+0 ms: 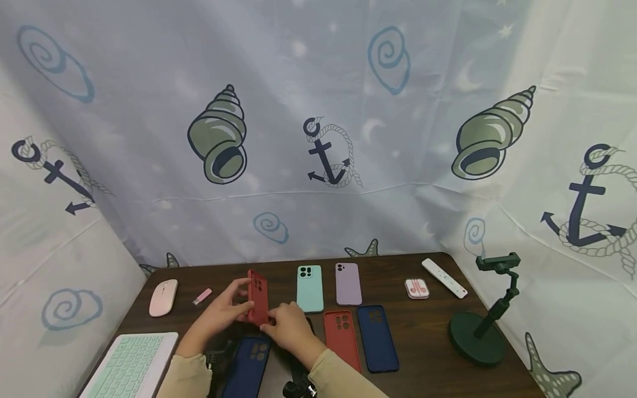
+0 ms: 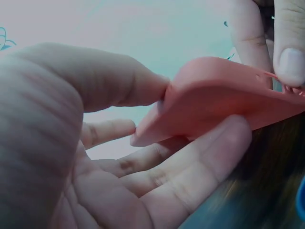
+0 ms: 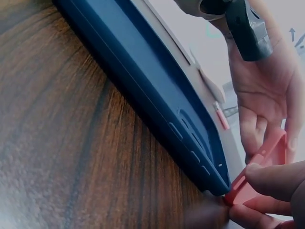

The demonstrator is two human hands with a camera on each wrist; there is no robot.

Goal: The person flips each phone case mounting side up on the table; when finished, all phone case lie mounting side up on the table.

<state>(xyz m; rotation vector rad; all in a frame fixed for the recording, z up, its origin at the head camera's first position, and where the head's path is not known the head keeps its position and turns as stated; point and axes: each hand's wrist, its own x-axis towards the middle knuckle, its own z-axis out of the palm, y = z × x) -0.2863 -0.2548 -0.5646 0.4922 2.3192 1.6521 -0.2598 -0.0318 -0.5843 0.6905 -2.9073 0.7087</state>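
A red phone case (image 1: 257, 298) stands raised on edge between both hands, its camera cutouts at the top. My left hand (image 1: 226, 309) grips its left side, with the thumb on one edge and the fingers against the flat face in the left wrist view. At the lower right edge, my right hand (image 1: 291, 329) pinches the case between thumb and fingers. Just in front of the hands lies a dark blue phone case (image 1: 247, 365). In the right wrist view, a blue case (image 3: 143, 90) shows its hollow inside, close to the held red case (image 3: 259, 167).
Right of the hands lie another red case (image 1: 342, 337), a navy case (image 1: 378, 338), a mint case (image 1: 309, 290) and a lilac case (image 1: 348, 284). A mouse (image 1: 163, 297), pink USB stick (image 1: 202, 297) and keyboard (image 1: 131, 365) sit left; a green stand (image 1: 480, 337) is right.
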